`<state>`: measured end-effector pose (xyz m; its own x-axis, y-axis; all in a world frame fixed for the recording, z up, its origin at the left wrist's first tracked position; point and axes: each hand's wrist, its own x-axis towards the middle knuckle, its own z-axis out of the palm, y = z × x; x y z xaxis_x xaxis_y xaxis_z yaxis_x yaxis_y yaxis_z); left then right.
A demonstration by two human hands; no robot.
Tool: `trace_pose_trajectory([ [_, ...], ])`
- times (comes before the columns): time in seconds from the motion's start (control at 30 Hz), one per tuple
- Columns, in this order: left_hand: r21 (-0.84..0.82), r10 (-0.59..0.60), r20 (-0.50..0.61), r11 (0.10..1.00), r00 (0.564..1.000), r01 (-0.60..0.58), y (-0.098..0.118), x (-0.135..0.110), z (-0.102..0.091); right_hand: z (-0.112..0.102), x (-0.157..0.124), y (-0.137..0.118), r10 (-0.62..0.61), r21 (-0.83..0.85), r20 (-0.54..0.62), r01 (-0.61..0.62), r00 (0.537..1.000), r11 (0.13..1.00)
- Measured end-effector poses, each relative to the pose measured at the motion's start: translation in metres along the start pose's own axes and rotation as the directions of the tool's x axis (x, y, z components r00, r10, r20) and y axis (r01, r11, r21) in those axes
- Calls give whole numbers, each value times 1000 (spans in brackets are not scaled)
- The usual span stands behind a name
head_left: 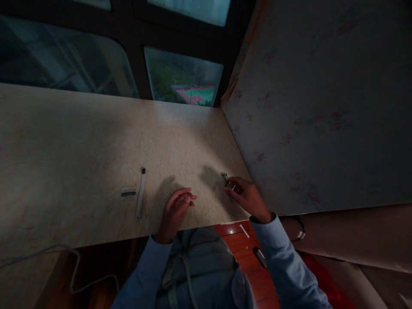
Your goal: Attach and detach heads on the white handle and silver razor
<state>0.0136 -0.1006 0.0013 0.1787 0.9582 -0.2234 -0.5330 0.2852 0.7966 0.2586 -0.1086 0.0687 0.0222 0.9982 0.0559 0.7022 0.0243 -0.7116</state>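
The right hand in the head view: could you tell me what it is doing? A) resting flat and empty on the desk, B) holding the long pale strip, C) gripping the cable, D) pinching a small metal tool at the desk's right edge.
D: the right hand pinches a small metal tool near the wall, while the long pale strip lies untouched beyond the left hand.

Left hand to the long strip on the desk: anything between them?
Nothing. In the head view, bare desk separates the left hand from the strip.

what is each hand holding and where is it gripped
The right hand pinches a small metal tool by its lower end. The left hand holds nothing.
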Motion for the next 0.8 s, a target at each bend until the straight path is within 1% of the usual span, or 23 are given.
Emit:
trace_pose_trajectory([
  [0.07,103,89,25,991,996,-91,-2,-4,2,24,-4,-14,59,181,13,-61,998,982],
  [0.17,206,214,23,955,976,-214,-4,-9,4,57,-10,-29,132,432,80,-154,988,889],
  [0.27,302,291,27,910,956,-285,0,-11,4,79,-12,-43,146,559,165,-215,975,801],
  [0.37,350,286,70,890,956,-292,11,-11,1,88,-12,-55,129,585,196,-221,972,781],
  [0.47,378,291,103,873,951,-308,23,-9,-4,90,-9,-64,99,571,212,-205,972,795],
  [0.57,446,329,135,822,935,-354,31,-9,-12,94,-8,-68,76,558,246,-205,966,804],
  [0.7,517,367,162,759,916,-396,35,-9,-19,102,-8,-67,74,571,275,-224,959,790],
  [0.8,511,396,136,757,908,-407,33,-7,-23,107,-7,-68,75,568,280,-229,957,791],
])
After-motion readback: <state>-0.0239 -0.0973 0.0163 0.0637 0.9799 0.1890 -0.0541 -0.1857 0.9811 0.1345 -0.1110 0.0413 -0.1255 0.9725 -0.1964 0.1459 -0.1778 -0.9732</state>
